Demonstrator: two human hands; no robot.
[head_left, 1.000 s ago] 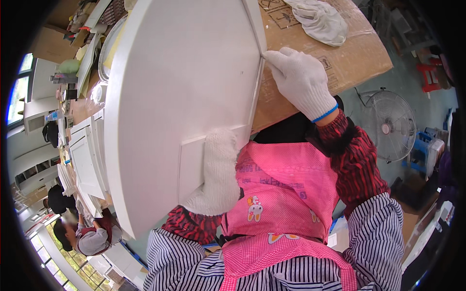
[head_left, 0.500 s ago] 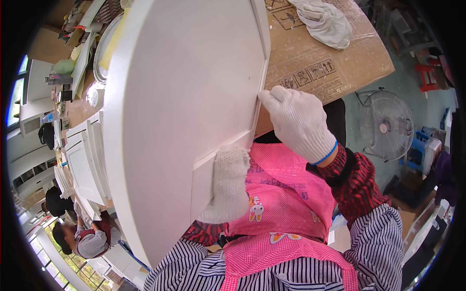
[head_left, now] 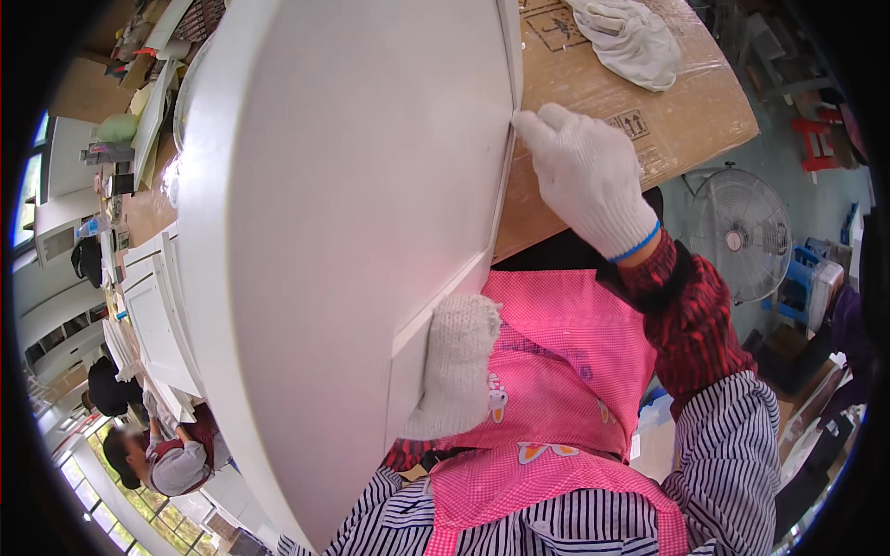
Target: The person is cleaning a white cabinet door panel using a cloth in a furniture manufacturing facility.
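Observation:
A large white framed panel [head_left: 352, 204], like a cabinet door, stands tilted in front of me and fills the middle left. My left hand [head_left: 454, 366], in a white knitted glove, is closed over the panel's near edge low down; its fingertips are hidden. My right hand [head_left: 589, 176], in a white glove with a blue cuff, is closed, with thumb and forefinger pressed together against the panel's right edge. Whatever may be pinched in its fingertips is too small to make out. Beyond the right hand lies a crumpled white cloth [head_left: 635, 46] on a cardboard-covered table [head_left: 686, 120].
A round floor fan [head_left: 737, 239] stands at the right, with a red stool [head_left: 813, 144] farther back and a blue stool [head_left: 793, 278] beside it. More white panels [head_left: 158, 296] are stacked at the left. A co-worker [head_left: 171, 454] is at the lower left.
My right hand has slid away from me along the panel's right edge, its fingers still pressed together. The panel and my left hand have shifted slightly right in view.

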